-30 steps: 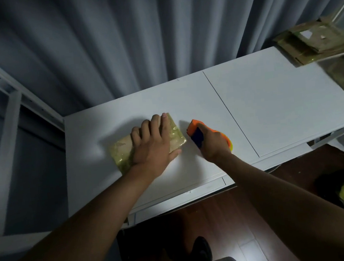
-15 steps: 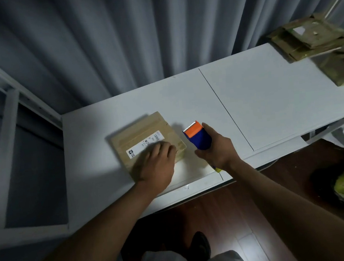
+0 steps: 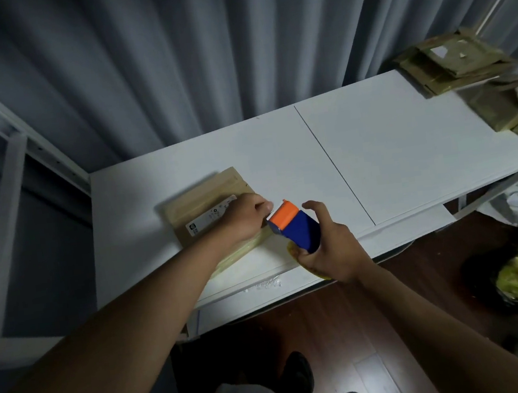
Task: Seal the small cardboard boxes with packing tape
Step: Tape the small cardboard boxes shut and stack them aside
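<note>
Flat on the near left of the white table [image 3: 376,157]: the cardboard box [image 3: 200,203], label up. Left hand [image 3: 247,217] over its right edge, fingertips pinched at the tape end by the cutter; right hand [image 3: 328,249] wrapped round the blue-and-orange tape dispenser [image 3: 293,228], forefinger lifted. Best to draw the tape out taut, lay it square on the seam, then press it flat.

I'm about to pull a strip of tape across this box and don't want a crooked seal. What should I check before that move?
1. Cardboard box lies flat on the white table: ok.
2. Right hand grips the tape dispenser: ok.
3. Left hand pinches at the dispenser's orange end: ok.
4. Tape end actually caught: cannot tell.
5. Box flaps closed: cannot tell, label side up.
</note>
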